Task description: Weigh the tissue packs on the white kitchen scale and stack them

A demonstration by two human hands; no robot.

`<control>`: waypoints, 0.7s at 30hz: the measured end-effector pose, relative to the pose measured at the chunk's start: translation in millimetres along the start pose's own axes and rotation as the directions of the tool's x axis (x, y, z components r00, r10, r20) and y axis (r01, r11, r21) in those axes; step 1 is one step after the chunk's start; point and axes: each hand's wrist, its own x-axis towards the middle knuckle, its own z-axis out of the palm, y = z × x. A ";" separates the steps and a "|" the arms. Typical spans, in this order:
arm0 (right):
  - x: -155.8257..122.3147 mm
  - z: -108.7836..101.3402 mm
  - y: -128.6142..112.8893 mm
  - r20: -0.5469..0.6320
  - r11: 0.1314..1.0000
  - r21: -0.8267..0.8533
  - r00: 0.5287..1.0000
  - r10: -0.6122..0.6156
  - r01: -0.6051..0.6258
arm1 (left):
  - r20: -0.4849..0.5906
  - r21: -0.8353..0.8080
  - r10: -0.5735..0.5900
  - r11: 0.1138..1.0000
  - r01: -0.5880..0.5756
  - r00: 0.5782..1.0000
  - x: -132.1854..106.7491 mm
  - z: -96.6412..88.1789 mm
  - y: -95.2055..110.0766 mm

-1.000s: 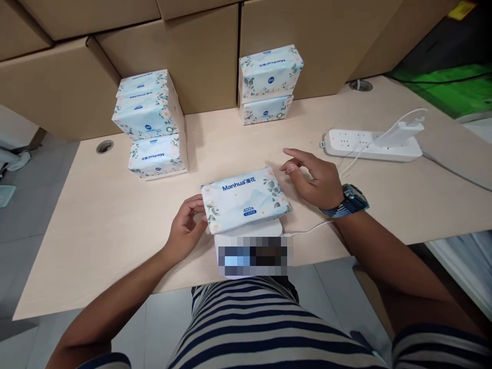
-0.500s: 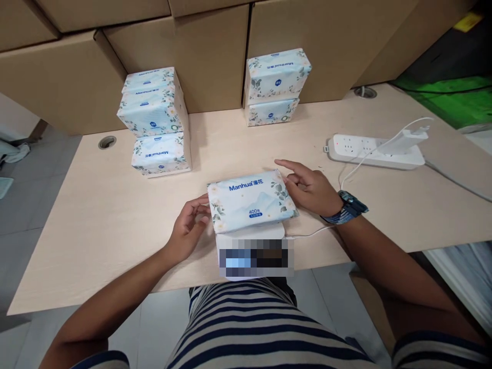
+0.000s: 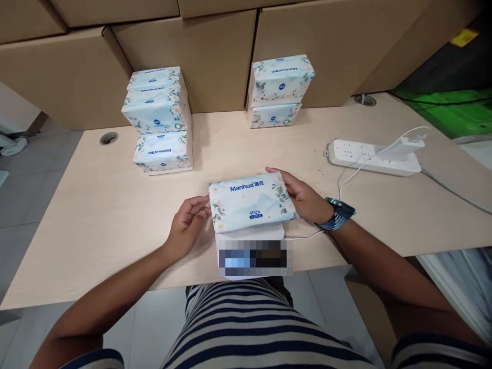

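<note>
A pale blue floral tissue pack (image 3: 249, 202) lies flat, label up, on a white device (image 3: 249, 234) whose display is pixelated. My left hand (image 3: 187, 225) is at the pack's left end, its fingers bent against that side and the fingertips partly hidden behind it. On the opposite end, my right hand (image 3: 305, 197) grips the pack, with its fingers reaching round the far right corner and partly hidden. A watch-like band (image 3: 338, 212) is on my right wrist. The pack sits between both hands.
Several similar tissue packs (image 3: 163, 151) are stacked at back left, and two more packs (image 3: 282, 82) at back right. A white power strip (image 3: 374, 159) with a plugged-in charger and cables is on the right. Cardboard boxes (image 3: 215, 61) line the table's (image 3: 96, 215) back edge.
My right hand has moved left and closer in, its fingers now round the pack's right end instead of pointing away. The pack and my left hand stay about where they were.
</note>
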 end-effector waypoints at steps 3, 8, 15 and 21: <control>-0.4 0.9 -0.6 -0.004 1.000 0.011 1.000 0.014 -0.014 | -0.017 0.006 0.008 1.000 -0.007 1.000 0.3 -0.3 -1.2; -0.1 1.2 -1.9 -0.016 1.000 0.005 1.000 0.017 -0.017 | -0.013 -0.014 -0.001 1.000 0.001 1.000 1.1 -0.8 0.1; 0.9 -0.4 -10.8 0.046 0.994 0.080 0.997 0.066 -0.070 | -0.014 -0.011 -0.016 1.000 0.016 1.000 0.4 -2.5 -1.7; 2.3 -0.2 -17.4 0.012 0.999 -0.009 0.999 0.038 -0.037 | -0.003 0.002 -0.015 1.000 0.015 1.000 0.1 -5.2 -4.4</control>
